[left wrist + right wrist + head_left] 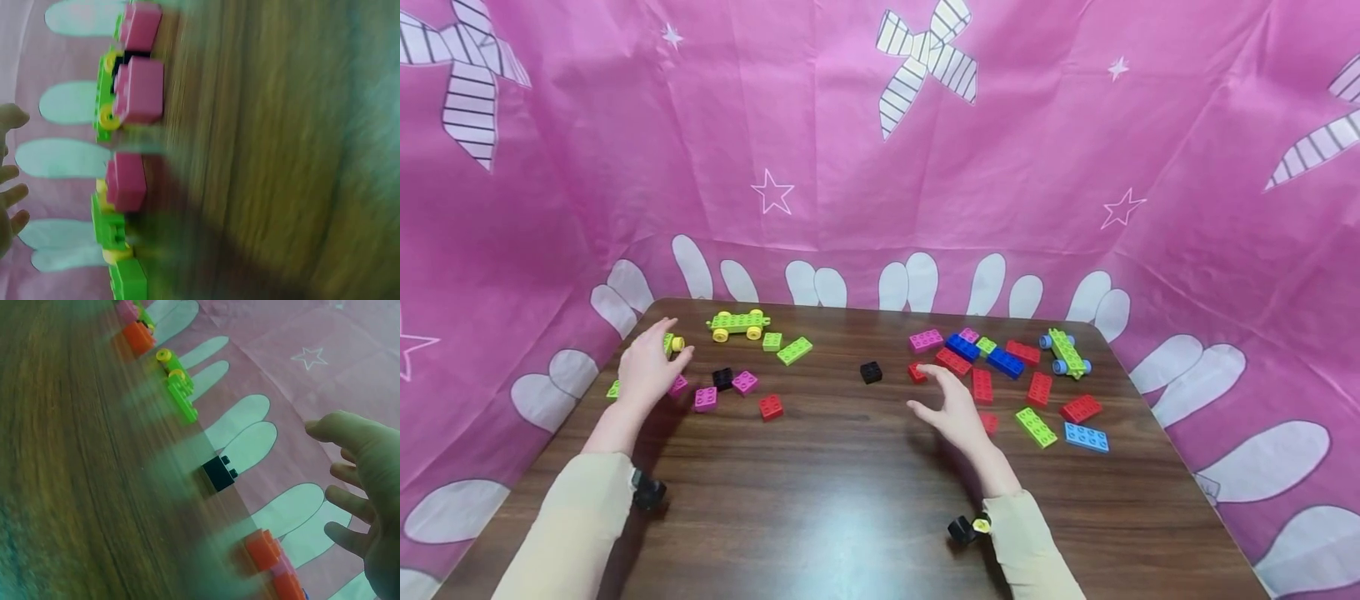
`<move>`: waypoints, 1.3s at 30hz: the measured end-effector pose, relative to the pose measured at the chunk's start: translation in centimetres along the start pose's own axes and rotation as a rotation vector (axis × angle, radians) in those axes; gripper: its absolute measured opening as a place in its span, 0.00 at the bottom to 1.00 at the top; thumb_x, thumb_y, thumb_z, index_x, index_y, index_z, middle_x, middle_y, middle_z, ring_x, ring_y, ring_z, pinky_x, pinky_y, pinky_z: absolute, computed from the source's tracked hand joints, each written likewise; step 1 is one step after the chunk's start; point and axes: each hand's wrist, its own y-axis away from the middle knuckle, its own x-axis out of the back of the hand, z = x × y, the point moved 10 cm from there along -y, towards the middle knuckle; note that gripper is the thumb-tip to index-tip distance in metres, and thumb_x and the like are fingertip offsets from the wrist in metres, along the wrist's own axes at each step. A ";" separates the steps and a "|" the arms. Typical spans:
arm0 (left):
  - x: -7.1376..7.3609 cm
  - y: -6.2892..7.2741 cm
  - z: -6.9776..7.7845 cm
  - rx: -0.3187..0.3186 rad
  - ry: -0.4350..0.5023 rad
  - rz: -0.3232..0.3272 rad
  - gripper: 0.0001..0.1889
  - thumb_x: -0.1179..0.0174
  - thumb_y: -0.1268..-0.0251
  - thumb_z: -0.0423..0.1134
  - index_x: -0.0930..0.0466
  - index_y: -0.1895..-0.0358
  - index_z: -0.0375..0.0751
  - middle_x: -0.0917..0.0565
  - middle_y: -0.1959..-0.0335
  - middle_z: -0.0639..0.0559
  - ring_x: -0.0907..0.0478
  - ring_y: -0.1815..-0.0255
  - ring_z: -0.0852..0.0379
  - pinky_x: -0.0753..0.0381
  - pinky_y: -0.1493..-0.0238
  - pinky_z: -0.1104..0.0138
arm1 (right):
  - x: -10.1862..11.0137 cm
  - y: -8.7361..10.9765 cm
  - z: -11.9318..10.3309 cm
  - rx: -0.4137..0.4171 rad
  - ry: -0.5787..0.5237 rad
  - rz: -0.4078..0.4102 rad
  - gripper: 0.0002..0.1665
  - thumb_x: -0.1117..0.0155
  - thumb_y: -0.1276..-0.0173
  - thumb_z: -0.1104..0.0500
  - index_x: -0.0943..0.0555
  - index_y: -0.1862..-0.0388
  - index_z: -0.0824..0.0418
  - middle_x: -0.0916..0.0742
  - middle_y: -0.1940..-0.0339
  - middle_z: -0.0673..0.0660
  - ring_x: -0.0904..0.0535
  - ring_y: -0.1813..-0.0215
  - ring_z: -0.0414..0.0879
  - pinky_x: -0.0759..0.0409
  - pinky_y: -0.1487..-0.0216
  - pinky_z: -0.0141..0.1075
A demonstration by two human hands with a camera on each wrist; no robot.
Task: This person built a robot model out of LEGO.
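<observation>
My left hand hovers over the left of the table, its fingers loosely bent and holding nothing. Partly hidden behind it are a lime car base with a yellow wheel and a pink brick. The left wrist view shows its fingers apart from the bricks. On the other side, my right hand is spread above the table with nothing in its grasp. A small red brick lies just beyond its fingertips. A black brick sits to the left of that hand, also visible in the right wrist view.
Another lime car base with yellow wheels stands at the back left. Red, blue and lime bricks cluster at the right near a blue-wheeled car base. A light blue brick lies there too. Pink cloth hangs around the table.
</observation>
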 end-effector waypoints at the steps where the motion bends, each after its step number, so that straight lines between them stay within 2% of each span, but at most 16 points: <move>1: 0.1 -0.2 -0.6 0.021 -0.001 -0.006 0.30 0.40 0.38 0.40 0.32 0.35 0.29 0.29 0.35 0.27 0.32 0.37 0.27 0.31 0.42 0.37 | -0.2 0.0 -0.1 0.003 -0.004 -0.010 0.35 0.26 0.42 0.57 0.26 0.36 0.60 0.20 0.37 0.59 0.25 0.35 0.58 0.27 0.37 0.59; 4: 0.0 -0.8 -2.6 0.090 -0.002 -0.047 0.32 0.40 0.36 0.42 0.36 0.32 0.29 0.30 0.36 0.26 0.32 0.39 0.26 0.31 0.44 0.36 | -0.6 0.1 -0.3 0.004 -0.008 -0.038 0.35 0.26 0.42 0.57 0.26 0.36 0.60 0.19 0.38 0.59 0.25 0.35 0.57 0.27 0.37 0.59; 8: -0.4 -1.4 -4.8 0.166 0.003 -0.138 0.37 0.41 0.34 0.46 0.43 0.29 0.27 0.33 0.36 0.22 0.34 0.40 0.23 0.32 0.43 0.34 | -1.0 0.2 -0.3 0.011 -0.002 -0.058 0.34 0.26 0.42 0.58 0.26 0.37 0.61 0.19 0.39 0.59 0.24 0.36 0.57 0.27 0.36 0.59; 12: -1.1 -1.7 -6.0 0.193 0.024 -0.241 0.42 0.43 0.32 0.49 0.49 0.28 0.22 0.39 0.34 0.18 0.40 0.36 0.21 0.37 0.38 0.34 | -1.4 0.3 -0.3 0.011 0.001 -0.076 0.33 0.26 0.42 0.57 0.25 0.38 0.59 0.18 0.39 0.58 0.25 0.35 0.56 0.27 0.35 0.57; 16: -2.5 -1.9 -7.0 0.205 0.051 -0.356 0.47 0.43 0.31 0.51 0.57 0.28 0.17 0.46 0.32 0.15 0.46 0.33 0.20 0.42 0.34 0.35 | -1.8 0.3 -0.3 0.016 -0.001 -0.104 0.33 0.26 0.41 0.55 0.25 0.37 0.59 0.19 0.38 0.58 0.26 0.34 0.56 0.28 0.34 0.57; 19: -3.4 -2.0 -7.5 0.213 0.052 -0.408 0.47 0.42 0.32 0.50 0.57 0.29 0.14 0.46 0.33 0.14 0.46 0.33 0.20 0.43 0.33 0.35 | -2.2 0.4 -0.4 0.019 -0.013 -0.127 0.33 0.26 0.42 0.55 0.25 0.37 0.59 0.19 0.39 0.58 0.26 0.33 0.56 0.27 0.35 0.57; 23: -3.9 -2.0 -7.7 0.227 0.032 -0.443 0.45 0.44 0.33 0.46 0.55 0.31 0.12 0.45 0.35 0.13 0.44 0.34 0.19 0.42 0.33 0.36 | -2.6 0.5 -0.5 0.013 -0.027 -0.151 0.32 0.27 0.41 0.57 0.26 0.38 0.59 0.19 0.39 0.59 0.26 0.34 0.57 0.27 0.36 0.58; 27: -4.4 -1.9 -7.5 0.239 0.021 -0.458 0.43 0.46 0.33 0.45 0.55 0.31 0.12 0.44 0.35 0.13 0.42 0.35 0.20 0.41 0.33 0.36 | -2.8 0.6 -0.4 0.010 -0.023 -0.168 0.31 0.27 0.40 0.55 0.26 0.37 0.57 0.19 0.39 0.57 0.26 0.34 0.56 0.27 0.35 0.58; 31: -4.5 -2.1 -7.4 0.248 0.010 -0.454 0.42 0.45 0.34 0.44 0.54 0.31 0.12 0.43 0.37 0.13 0.40 0.37 0.21 0.38 0.34 0.37 | -2.9 0.6 -0.3 0.014 -0.027 -0.176 0.32 0.27 0.40 0.52 0.26 0.37 0.56 0.19 0.39 0.56 0.25 0.34 0.55 0.27 0.35 0.58; 39: -4.9 -2.2 -7.4 0.243 -0.019 -0.432 0.38 0.46 0.34 0.42 0.48 0.34 0.11 0.39 0.42 0.13 0.36 0.42 0.21 0.34 0.39 0.36 | -3.2 0.7 -0.2 0.023 -0.022 -0.186 0.33 0.26 0.41 0.55 0.26 0.37 0.58 0.19 0.39 0.57 0.25 0.34 0.55 0.27 0.35 0.55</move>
